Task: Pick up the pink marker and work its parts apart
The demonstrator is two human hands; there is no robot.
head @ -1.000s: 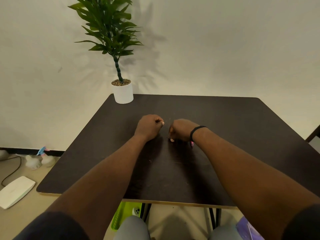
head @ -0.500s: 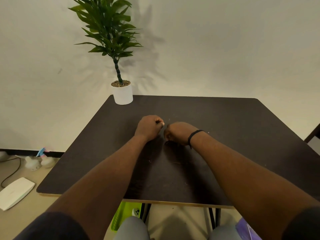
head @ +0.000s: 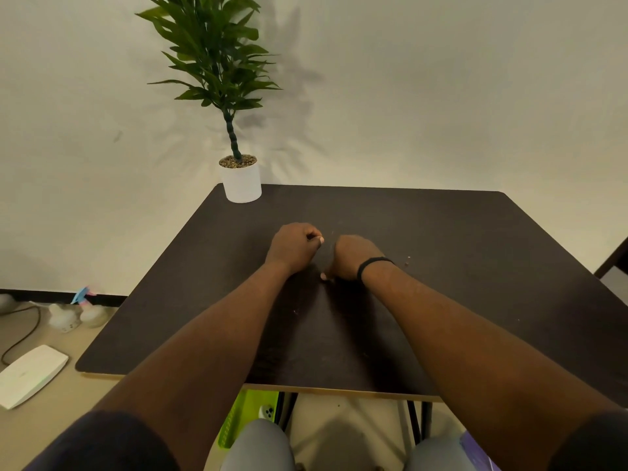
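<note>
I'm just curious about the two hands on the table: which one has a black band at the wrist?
The right hand has the black wristband. The left hand, beside it on the dark table, has a bare wrist.

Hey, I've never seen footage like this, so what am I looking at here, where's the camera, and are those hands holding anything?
The camera sits on a person's head, looking forward and down, so you see their own two arms. Both fists rest curled on a dark table. The left hand and right hand lie close together; whether either grip holds something is too small to tell. The right wrist wears a black wristband. A potted plant stands at the far left corner. Tiny specks lie beside the right wrist.
</note>
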